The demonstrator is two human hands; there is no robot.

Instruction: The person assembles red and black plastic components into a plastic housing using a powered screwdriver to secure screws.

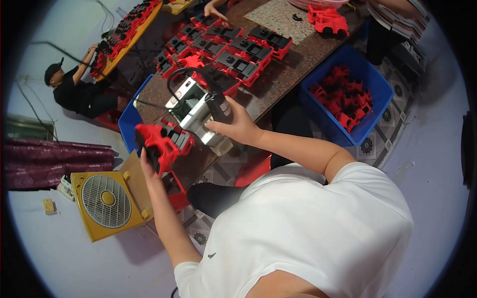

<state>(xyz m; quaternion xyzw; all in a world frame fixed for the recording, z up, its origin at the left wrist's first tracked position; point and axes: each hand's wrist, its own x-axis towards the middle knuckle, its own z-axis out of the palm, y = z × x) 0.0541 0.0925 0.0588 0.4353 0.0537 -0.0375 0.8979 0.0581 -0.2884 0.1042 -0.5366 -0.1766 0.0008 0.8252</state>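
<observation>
My left hand [149,165] grips a red and black plastic part [161,145] that looks like a toy vehicle chassis, tilted on its side at the table's near left edge. Closed round a black, cylindrical tool, my right hand [242,125] keeps it upright; it looks like an electric screwdriver [218,105], with a black cord looping from its top. Just left of the tool stands a small white and silver machine [195,115], partly covered by my thumb. The tool's lower tip is hidden. Rows of similar red and black assemblies [238,62] lie beyond it.
A blue bin [370,119] of loose red parts stands at the right; part of another blue bin [130,121] shows at the left. A yellow box fan [107,198] is at lower left. Another person's hand [214,11] reaches among the far assemblies. Someone in black sits at the orange table [133,40].
</observation>
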